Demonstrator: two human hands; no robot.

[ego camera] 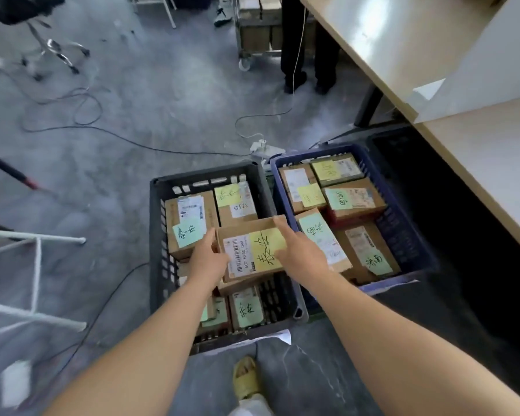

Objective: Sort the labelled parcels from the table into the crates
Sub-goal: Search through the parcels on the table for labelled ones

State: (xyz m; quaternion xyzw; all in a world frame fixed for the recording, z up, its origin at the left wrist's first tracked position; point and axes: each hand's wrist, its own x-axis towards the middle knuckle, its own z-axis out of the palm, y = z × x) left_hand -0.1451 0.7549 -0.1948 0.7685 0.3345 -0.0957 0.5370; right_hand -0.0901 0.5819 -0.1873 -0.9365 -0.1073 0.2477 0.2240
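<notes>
Both hands, left hand (206,259) and right hand (300,252), grasp the parcel (252,250) by its ends over the grey crate (156,235); placement step, next lower and release.
</notes>
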